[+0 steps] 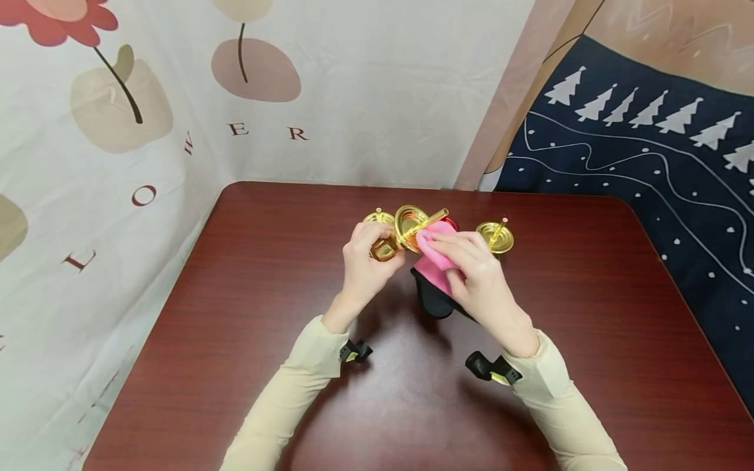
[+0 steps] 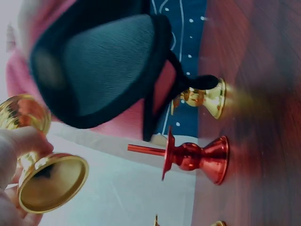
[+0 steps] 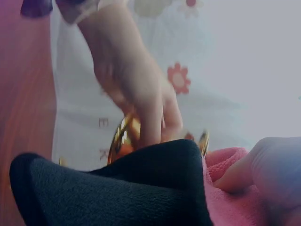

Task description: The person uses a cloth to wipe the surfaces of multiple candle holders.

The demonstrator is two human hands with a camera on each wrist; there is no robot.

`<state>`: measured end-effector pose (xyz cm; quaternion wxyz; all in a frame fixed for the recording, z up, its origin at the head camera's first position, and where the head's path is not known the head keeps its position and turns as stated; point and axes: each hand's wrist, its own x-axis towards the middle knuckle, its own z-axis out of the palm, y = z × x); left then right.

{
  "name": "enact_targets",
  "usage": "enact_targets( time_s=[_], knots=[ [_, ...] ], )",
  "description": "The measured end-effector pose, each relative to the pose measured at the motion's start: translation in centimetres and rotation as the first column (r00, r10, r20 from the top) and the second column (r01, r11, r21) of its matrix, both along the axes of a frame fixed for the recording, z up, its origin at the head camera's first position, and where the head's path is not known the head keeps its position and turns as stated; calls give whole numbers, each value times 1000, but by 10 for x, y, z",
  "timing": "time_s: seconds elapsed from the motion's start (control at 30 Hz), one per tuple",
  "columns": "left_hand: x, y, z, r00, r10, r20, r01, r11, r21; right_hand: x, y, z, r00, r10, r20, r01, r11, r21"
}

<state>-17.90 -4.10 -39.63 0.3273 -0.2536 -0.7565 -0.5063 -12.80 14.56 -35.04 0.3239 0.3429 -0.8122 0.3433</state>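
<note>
In the head view my left hand (image 1: 366, 265) grips a shiny gold candlestick (image 1: 411, 220) by its stem, tilted, with its dish and spike towards the right. The hollow underside of its base (image 2: 54, 183) faces the left wrist camera. My right hand (image 1: 484, 278) pinches a pink and black cloth (image 1: 432, 273) against the candlestick's dish and spike. The cloth's loose black end (image 3: 108, 193) hangs down and hides part of the candlestick in the right wrist view. Behind the cloth, a red candlestick (image 2: 190, 157) stands upright on the table.
Another gold candlestick (image 1: 496, 237) stands just right of the right hand, and one more (image 1: 378, 215) stands behind the left hand. All rest near the back of the dark red wooden table (image 1: 265, 275). Printed fabric (image 1: 377, 98) hangs behind the table's far edge.
</note>
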Motion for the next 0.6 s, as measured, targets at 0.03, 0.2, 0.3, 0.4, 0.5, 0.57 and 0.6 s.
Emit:
enact_targets(
  time_s=[0.03,0.2,0.3,0.4,0.5,0.57,0.6],
  knots=[
    [1,-1,0,1000,-20,23,20,1000,9,-3,3,0,1000,-9,-3,9,1000,-11],
    [4,-4,5,982,-119,149,116,993,35,-16,15,4,1000,-15,-6,15,999,-46],
    [9,-3,11,975,-143,168,137,989,47,-20,18,7,999,27,-27,-26,1000,16],
    [8,-3,12,977,-135,164,128,991,49,-19,18,10,996,69,-61,-63,993,101],
    [5,-4,6,978,-118,171,112,993,46,-12,16,13,992,104,-78,-91,983,159],
    [5,-5,5,976,-109,187,102,994,47,-8,16,15,988,136,-78,-121,978,172],
    [5,-5,4,975,-106,195,98,994,49,-7,17,16,985,154,-76,-140,976,164]
  ],
)
